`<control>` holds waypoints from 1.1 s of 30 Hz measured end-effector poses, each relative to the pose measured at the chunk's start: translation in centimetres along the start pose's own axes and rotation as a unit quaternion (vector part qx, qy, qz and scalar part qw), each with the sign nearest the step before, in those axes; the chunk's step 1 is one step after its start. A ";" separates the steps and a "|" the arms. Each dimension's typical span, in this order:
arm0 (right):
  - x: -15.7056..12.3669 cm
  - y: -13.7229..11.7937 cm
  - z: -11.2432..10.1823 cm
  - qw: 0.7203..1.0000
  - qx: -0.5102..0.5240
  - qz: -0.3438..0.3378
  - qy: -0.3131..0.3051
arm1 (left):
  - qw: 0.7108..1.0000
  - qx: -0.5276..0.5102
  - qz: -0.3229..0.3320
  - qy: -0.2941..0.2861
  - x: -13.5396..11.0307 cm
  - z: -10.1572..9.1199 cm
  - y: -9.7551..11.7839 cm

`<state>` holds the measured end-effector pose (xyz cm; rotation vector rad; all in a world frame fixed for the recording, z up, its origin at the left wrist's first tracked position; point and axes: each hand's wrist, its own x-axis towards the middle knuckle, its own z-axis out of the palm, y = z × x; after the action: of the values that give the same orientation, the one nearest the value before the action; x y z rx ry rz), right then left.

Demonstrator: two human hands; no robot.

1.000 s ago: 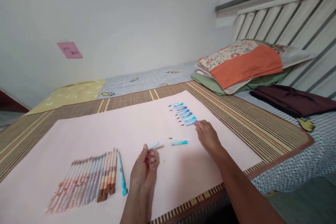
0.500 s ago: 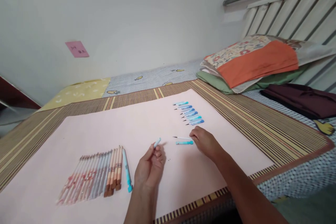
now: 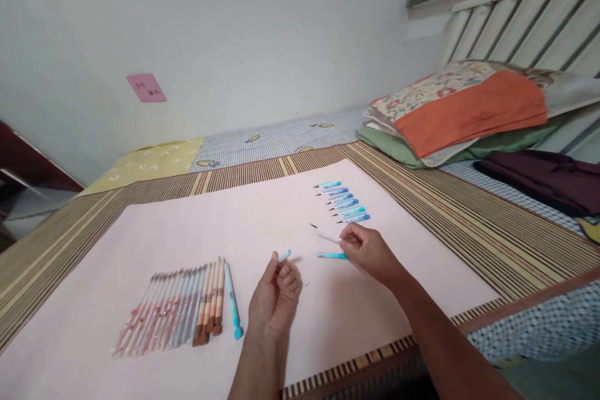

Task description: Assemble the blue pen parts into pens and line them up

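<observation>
Between its thumb and fingers, my left hand [image 3: 276, 294] grips a short light-blue pen barrel piece [image 3: 284, 255]. My right hand [image 3: 368, 250] pinches the end of a thin white pen refill [image 3: 327, 234], whose dark tip points to the left, lifted off the sheet. Just below it, a turquoise pen part [image 3: 331, 255] lies on the pale pink sheet [image 3: 253, 219]. Further back are several blue pen parts [image 3: 345, 203] in a column, with dark-tipped refills beside them. To the left of my left hand lies a whole light-blue pen [image 3: 233, 303].
A row of several pens [image 3: 166, 309], pinkish, grey and brown-ended, lies at the left of the sheet. The sheet rests on a striped mat [image 3: 403, 181]. Folded cloths and a pillow [image 3: 473, 109] are stacked at the right, near dark folded fabric [image 3: 539, 178] and a radiator [image 3: 525, 25].
My right hand has raised the refill from beside the turquoise part, and it now tilts with its tip up to the left. The view has shifted slightly; my left hand still holds the barrel piece.
</observation>
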<state>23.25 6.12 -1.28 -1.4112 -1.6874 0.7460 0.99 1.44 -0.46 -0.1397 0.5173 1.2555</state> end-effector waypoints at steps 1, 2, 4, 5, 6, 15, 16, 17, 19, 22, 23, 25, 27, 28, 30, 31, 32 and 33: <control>-0.1 -0.6 0.0 0.998 0.061 -0.001 0.001 | 1.000 -0.002 0.002 0.007 0.1 0.0 0.0; -0.2 -1.1 0.1 0.993 0.116 -0.006 0.001 | 1.000 -0.001 0.006 0.014 0.2 0.0 0.0; -0.3 -2.1 0.2 0.979 0.205 -0.013 -0.002 | 0.999 0.007 0.023 0.030 0.3 -0.1 0.1; -0.4 -2.4 0.4 0.971 0.237 -0.013 -0.005 | 0.999 0.016 0.034 0.037 0.4 -0.1 0.1; -0.4 -2.7 0.5 0.966 0.259 -0.013 -0.007 | 0.998 0.026 0.044 0.044 0.4 -0.2 0.1; -0.6 -3.5 0.7 0.957 0.284 -0.003 0.056 | 0.987 0.096 0.114 0.065 0.7 -0.6 -0.2; -0.6 -3.5 0.8 0.957 0.283 -0.003 0.055 | 0.986 0.101 0.118 0.066 0.7 -0.6 -0.2; -0.6 -3.5 0.8 0.958 0.283 -0.003 0.054 | 0.985 0.106 0.121 0.067 0.7 -0.5 -0.3; -0.7 -3.5 0.8 0.959 0.280 -0.005 0.051 | 0.983 0.114 0.125 0.070 0.7 -0.5 -0.4; -0.8 -3.6 0.7 0.961 0.271 -0.006 0.050 | 0.980 0.123 0.136 0.072 0.6 -0.4 -0.5; -0.9 -3.6 0.6 0.963 0.266 -0.007 0.049 | 0.979 0.125 0.140 0.074 0.6 -0.4 -0.5; -1.0 -3.8 0.6 0.965 0.258 -0.010 0.044 | 0.978 0.129 0.145 0.077 0.7 -0.5 -0.6; -1.1 -3.8 0.7 0.966 0.257 -0.017 0.036 | 0.978 0.137 0.143 0.070 0.7 -0.6 -0.7; -1.1 -3.8 0.9 0.965 0.258 -0.022 0.030 | 0.977 0.145 0.143 0.061 0.7 -0.6 -0.8; -1.1 -3.7 1.2 0.965 0.260 -0.028 0.017 | 0.975 0.170 0.135 0.035 0.5 -0.5 -1.0; -1.1 -3.6 1.3 0.965 0.261 -0.030 0.012 | 0.974 0.187 0.126 0.020 0.4 -0.5 -1.0; -1.1 -3.5 1.4 0.965 0.261 -0.032 0.010 | 0.972 0.207 0.115 0.005 0.2 -0.4 -1.0; -1.0 -3.4 1.5 0.964 0.262 -0.034 0.012 | 0.968 0.230 0.103 -0.012 0.0 -0.3 -1.0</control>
<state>20.33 4.48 0.62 -0.9806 -1.3744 1.0386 1.88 1.04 -0.91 0.3280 0.8034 1.3036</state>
